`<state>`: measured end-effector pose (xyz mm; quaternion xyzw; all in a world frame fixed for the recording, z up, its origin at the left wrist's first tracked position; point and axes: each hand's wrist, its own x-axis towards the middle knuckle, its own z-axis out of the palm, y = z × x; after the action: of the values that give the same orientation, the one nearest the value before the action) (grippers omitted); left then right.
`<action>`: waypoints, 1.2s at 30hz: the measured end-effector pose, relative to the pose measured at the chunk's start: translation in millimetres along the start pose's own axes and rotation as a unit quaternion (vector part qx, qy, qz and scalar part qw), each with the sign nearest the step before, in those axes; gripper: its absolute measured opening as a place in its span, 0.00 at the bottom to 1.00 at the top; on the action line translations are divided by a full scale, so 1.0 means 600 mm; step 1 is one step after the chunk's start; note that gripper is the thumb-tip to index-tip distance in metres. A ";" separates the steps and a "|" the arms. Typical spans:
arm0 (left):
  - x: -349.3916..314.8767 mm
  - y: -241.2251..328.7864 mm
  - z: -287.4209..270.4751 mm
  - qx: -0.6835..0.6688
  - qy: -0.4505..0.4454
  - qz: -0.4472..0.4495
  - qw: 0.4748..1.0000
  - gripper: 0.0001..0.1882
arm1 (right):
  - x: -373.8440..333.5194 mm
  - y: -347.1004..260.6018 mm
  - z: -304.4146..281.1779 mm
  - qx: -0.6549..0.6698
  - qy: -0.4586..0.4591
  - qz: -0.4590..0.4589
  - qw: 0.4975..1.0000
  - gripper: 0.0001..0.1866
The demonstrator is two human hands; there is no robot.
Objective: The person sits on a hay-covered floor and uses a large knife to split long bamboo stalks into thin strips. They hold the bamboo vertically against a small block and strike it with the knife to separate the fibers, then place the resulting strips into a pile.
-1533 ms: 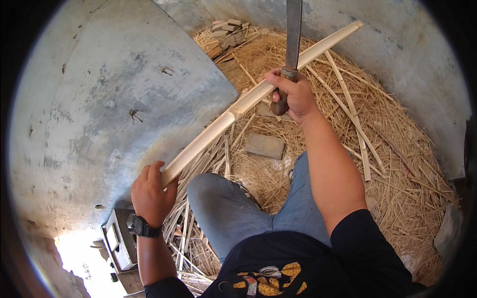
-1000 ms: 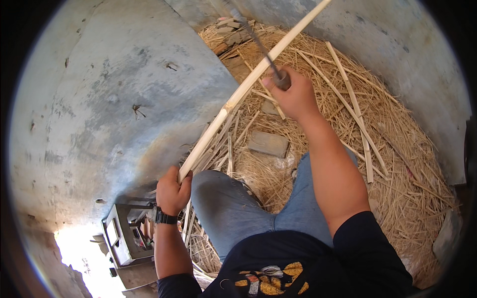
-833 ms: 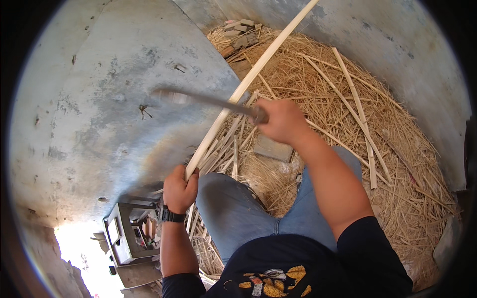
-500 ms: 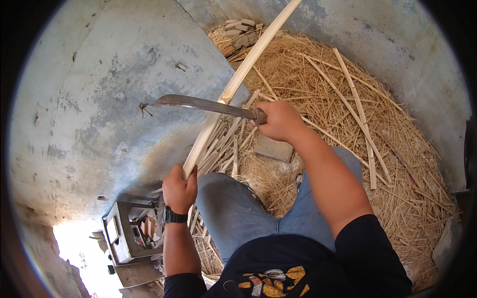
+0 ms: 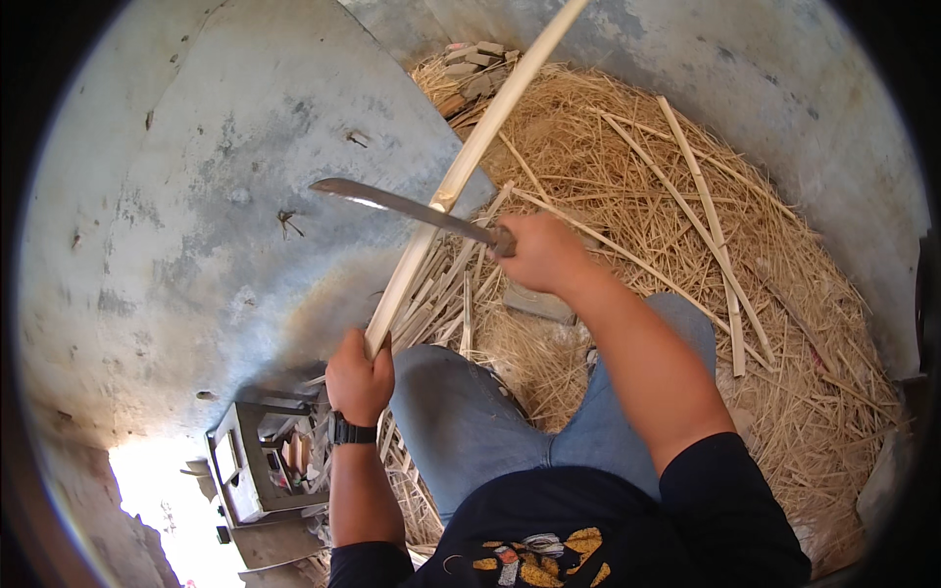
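Note:
My left hand (image 5: 360, 375) is closed round the near end of a long, pale split bamboo strip (image 5: 490, 122), which slants up and away to the right past the top edge. A ridge-like joint crosses the strip near its middle. In my right hand (image 5: 539, 252) is the handle of a machete (image 5: 397, 204), its long dark blade pointing left. The blade lies across the strip by the joint; whether it touches or hovers just above, I cannot tell. Most of the handle is hidden by my fingers.
Straw-like shavings (image 5: 627, 186) cover the floor, with loose bamboo strips (image 5: 701, 196) on the right. A brick (image 5: 539, 303) lies before my knees. Several bricks (image 5: 475, 57) are stacked at the back. An open metal cabinet (image 5: 257, 461) stands at lower left, beside the wall (image 5: 176, 255).
The machete and my right hand have shifted slightly toward me, and the blade's tilt has changed a little. My left hand keeps its grip on the strip.

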<state>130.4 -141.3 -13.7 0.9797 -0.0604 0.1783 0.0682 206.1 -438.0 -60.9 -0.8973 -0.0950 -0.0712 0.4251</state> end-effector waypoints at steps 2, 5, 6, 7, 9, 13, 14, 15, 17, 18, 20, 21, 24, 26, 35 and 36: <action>-0.012 0.000 0.008 -0.022 0.006 -0.004 1.000 0.15 | -0.018 -0.020 0.025 -0.021 -0.004 -0.043 0.999 0.08; -0.012 0.001 0.016 -0.049 0.026 0.011 0.998 0.15 | -0.021 -0.041 0.023 -0.082 -0.028 -0.076 0.993 0.05; -0.014 -0.012 0.011 -0.035 0.024 0.020 0.999 0.15 | -0.012 -0.036 0.015 -0.079 -0.033 -0.052 0.995 0.05; -0.020 -0.018 0.009 -0.025 0.015 0.029 0.999 0.15 | -0.011 -0.027 0.007 -0.079 -0.041 -0.021 0.996 0.05; -0.013 -0.013 0.005 -0.012 -0.002 0.026 1.000 0.15 | 0.005 -0.005 -0.012 -0.039 -0.054 0.046 0.997 0.05; -0.017 -0.024 0.006 -0.010 0.011 0.027 1.000 0.16 | -0.007 -0.009 0.010 -0.017 -0.031 0.061 0.997 0.10; -0.024 -0.024 0.011 -0.034 0.002 -0.008 0.999 0.17 | -0.012 -0.017 0.016 -0.019 -0.043 0.034 0.998 0.10; -0.027 -0.020 0.016 -0.056 0.006 -0.014 0.998 0.17 | -0.014 -0.029 0.019 -0.021 -0.055 0.006 0.998 0.10; -0.027 -0.008 0.027 -0.104 0.018 -0.025 0.994 0.18 | -0.020 -0.044 0.037 -0.069 -0.066 -0.065 0.993 0.10; -0.025 -0.015 0.033 -0.093 0.044 0.022 0.994 0.18 | -0.022 -0.048 0.055 -0.111 -0.061 -0.112 0.986 0.10; -0.021 -0.036 0.049 -0.067 0.094 0.115 0.987 0.18 | -0.013 -0.036 0.059 -0.104 -0.030 -0.112 0.988 0.11; -0.020 -0.035 0.036 -0.060 0.059 0.078 0.993 0.18 | -0.001 -0.018 0.051 -0.050 -0.009 -0.066 0.997 0.12; -0.015 -0.008 0.013 -0.034 -0.032 0.003 0.999 0.18 | 0.008 0.004 0.008 -0.057 -0.028 0.047 0.997 0.13; -0.017 -0.015 0.014 -0.020 -0.014 0.026 0.999 0.18 | 0.009 0.009 0.004 -0.097 -0.020 0.060 0.993 0.13; -0.027 -0.006 0.023 -0.083 -0.009 -0.027 0.996 0.16 | -0.020 -0.036 0.020 -0.089 -0.057 -0.045 0.993 0.10; -0.027 -0.005 0.022 -0.087 -0.010 -0.022 0.996 0.15 | -0.025 -0.039 0.026 -0.103 -0.064 -0.062 0.991 0.10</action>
<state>120.4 -138.6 -32.2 0.9728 -0.0549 0.1614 0.1567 186.9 -412.9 -56.0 -0.9314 -0.1693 -0.0489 0.3185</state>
